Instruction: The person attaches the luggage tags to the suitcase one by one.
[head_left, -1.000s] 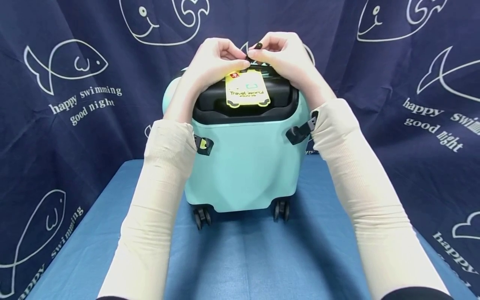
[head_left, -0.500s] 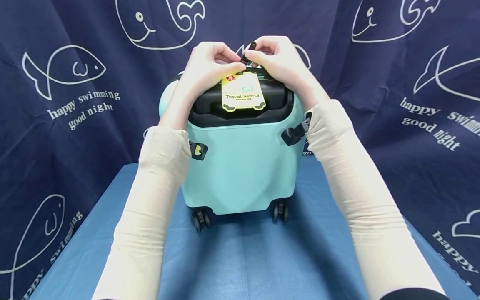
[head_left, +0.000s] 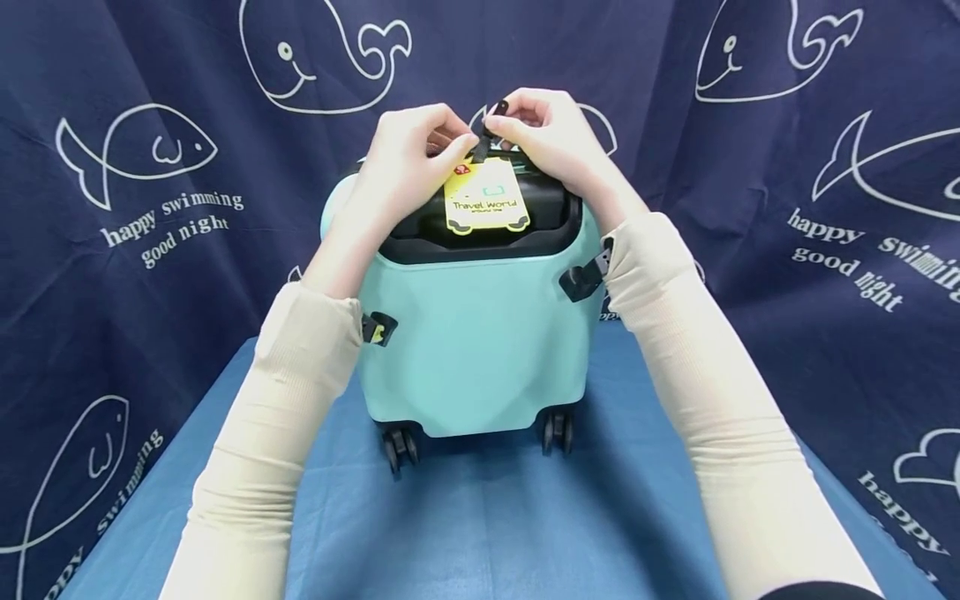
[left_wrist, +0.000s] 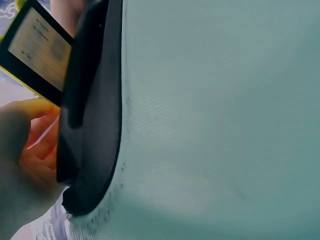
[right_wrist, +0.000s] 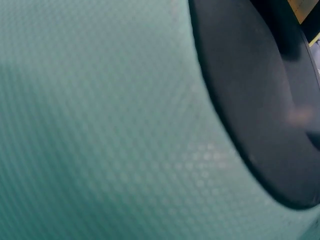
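Note:
A yellow luggage tag (head_left: 486,200) printed "Travel World" hangs at the top of a mint-green suitcase (head_left: 480,342), against its black handle recess. Its black strap (head_left: 482,150) rises over the top edge. My right hand (head_left: 551,137) pinches the strap's upper end between thumb and index finger, with the tip poking up. At the strap's base and the tag's upper left corner, my left hand (head_left: 416,158) pinches with thumb and forefinger; the exact contact is partly hidden. The left wrist view shows the tag's black-bordered back (left_wrist: 40,52) beside the left fingers. The right hand is out of its own wrist view.
The suitcase stands upright on black caster wheels (head_left: 557,431) on a blue cloth-covered table (head_left: 480,517). Behind hangs a navy curtain (head_left: 637,50) with white fish and whale prints. Black wrist straps (head_left: 583,279) sit close to the suitcase's front.
The strap's end now stands more upright in my right fingers, and more strap shows between the hands. My left hand has shifted slightly left and lower. The whole scene sits slightly lower in view.

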